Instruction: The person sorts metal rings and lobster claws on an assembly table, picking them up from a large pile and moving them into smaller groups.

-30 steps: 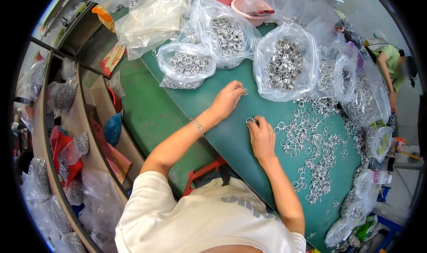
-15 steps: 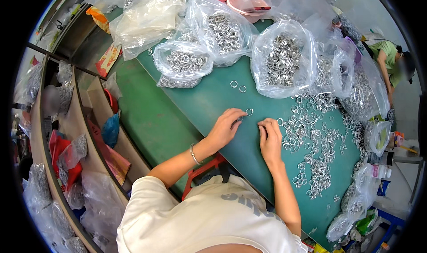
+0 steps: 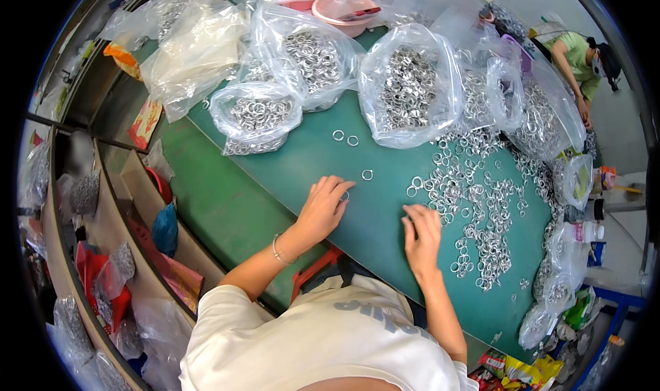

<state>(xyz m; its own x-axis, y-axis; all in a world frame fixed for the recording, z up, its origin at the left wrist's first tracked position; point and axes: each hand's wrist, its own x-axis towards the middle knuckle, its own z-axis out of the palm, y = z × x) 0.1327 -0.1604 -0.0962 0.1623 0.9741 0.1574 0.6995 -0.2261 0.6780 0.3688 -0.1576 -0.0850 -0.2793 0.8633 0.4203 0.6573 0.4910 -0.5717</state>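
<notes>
My left hand (image 3: 322, 211) is closed over the green tabletop, with a silver metal ring (image 3: 346, 196) showing at its fingertips. A single ring (image 3: 367, 174) lies on the table just beyond those fingers. My right hand (image 3: 423, 236) rests at the left edge of a scattered pile of silver rings (image 3: 489, 219). Its thumb and fingers are apart, and I see nothing between them. Farther off, two more rings lie side by side, the left one (image 3: 337, 135) almost touching the other (image 3: 353, 141).
Clear plastic bags full of rings, among them a large one (image 3: 411, 88) and a smaller one (image 3: 258, 113), line the table's far side. A pink bowl (image 3: 347, 16) stands behind. Shelves (image 3: 155, 253) with bagged goods are at left. A person in green (image 3: 576, 61) works at far right.
My left hand has drawn back leftward from the lone ring, still with a ring at its fingertips. My right hand has come slightly nearer to me and its fingers have spread. The whole view has shifted.
</notes>
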